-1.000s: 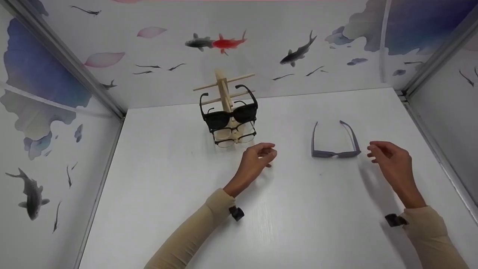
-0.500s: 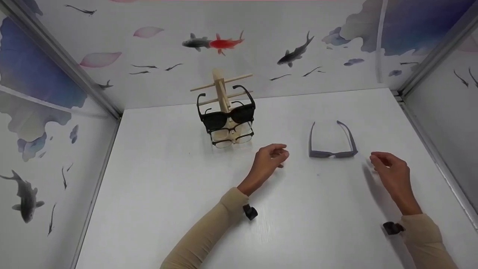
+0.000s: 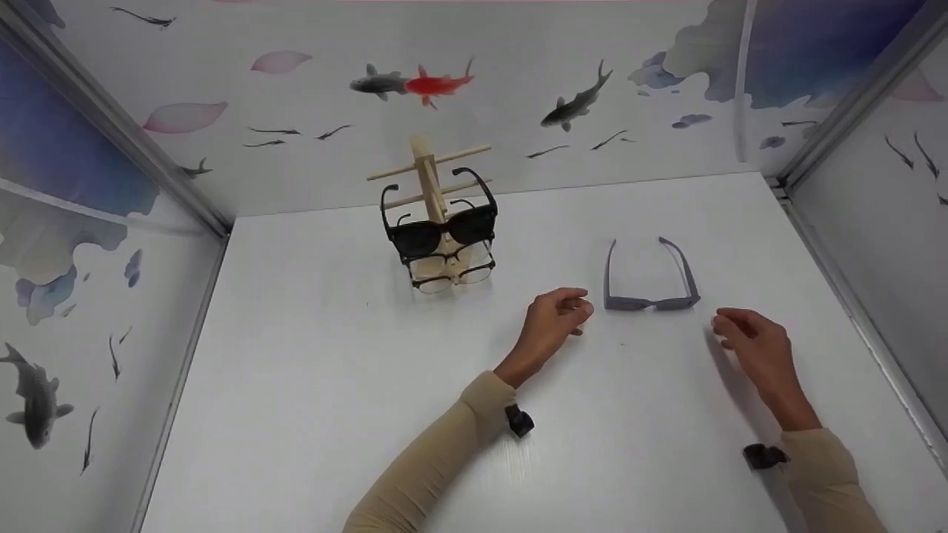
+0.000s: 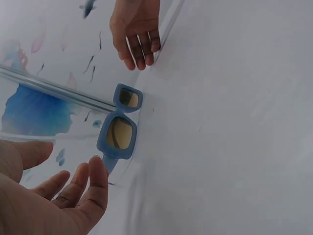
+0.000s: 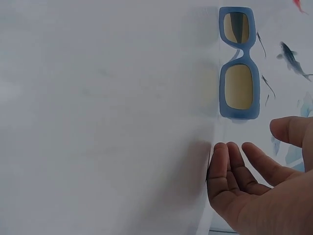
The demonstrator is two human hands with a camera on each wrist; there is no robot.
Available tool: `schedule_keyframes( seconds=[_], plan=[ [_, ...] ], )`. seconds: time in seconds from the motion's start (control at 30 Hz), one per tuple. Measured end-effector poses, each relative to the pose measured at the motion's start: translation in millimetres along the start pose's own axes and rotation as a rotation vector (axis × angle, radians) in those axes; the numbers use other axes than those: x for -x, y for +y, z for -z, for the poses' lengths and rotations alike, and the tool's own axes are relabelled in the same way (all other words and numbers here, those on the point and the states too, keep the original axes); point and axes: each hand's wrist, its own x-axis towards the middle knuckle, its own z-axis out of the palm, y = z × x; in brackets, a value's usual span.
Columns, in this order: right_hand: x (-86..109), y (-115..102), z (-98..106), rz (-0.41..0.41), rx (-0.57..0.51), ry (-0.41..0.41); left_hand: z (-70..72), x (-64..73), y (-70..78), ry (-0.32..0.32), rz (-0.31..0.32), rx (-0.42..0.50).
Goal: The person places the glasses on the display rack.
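Observation:
A pair of blue-framed sunglasses (image 3: 652,303) lies on the white table, temples unfolded and pointing to the back wall; the wrist views show yellowish lenses (image 5: 239,87). Just left of the frame is my left hand (image 3: 552,323), fingers loosely bent, holding nothing. To the right and slightly nearer is my right hand (image 3: 759,348), also relaxed with nothing in it. A gap separates both hands from the sunglasses in the head view. The left wrist view shows the sunglasses (image 4: 117,134) between my left fingers (image 4: 98,181) and the other hand (image 4: 137,29).
A wooden display stand (image 3: 429,174) near the back wall holds black sunglasses (image 3: 444,231) above clear eyeglasses (image 3: 452,270). Bare pegs (image 3: 463,154) stick out at its top. Printed walls with metal edges enclose the white table (image 3: 311,385) at the back and sides.
My left hand has moved right, close to the sunglasses' left side. My right hand has come slightly nearer to the table's front. The head view has shifted a little; the sunglasses lie still.

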Motion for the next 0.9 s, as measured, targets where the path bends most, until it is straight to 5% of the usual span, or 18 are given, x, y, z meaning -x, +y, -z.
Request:
schedule_keyframes(
  seconds=[0.4, 0.6, 0.9],
  plan=[
    [-16.4, -10.5, -5.4, -0.054, -0.081, -0.022, -22.0, -21.6, -7.7, 0.042, 0.037, -0.009],
    [-28.2, -11.4, -7.8, -0.041, -0.175, -0.025, -23.5, -27.1, -12.7, 0.047, 0.059, 0.005],
    [-35.4, -15.7, -12.0, -0.051, -0.173, -0.046, -26.4, -35.7, -15.0, 0.044, 0.087, 0.015]
  ],
)
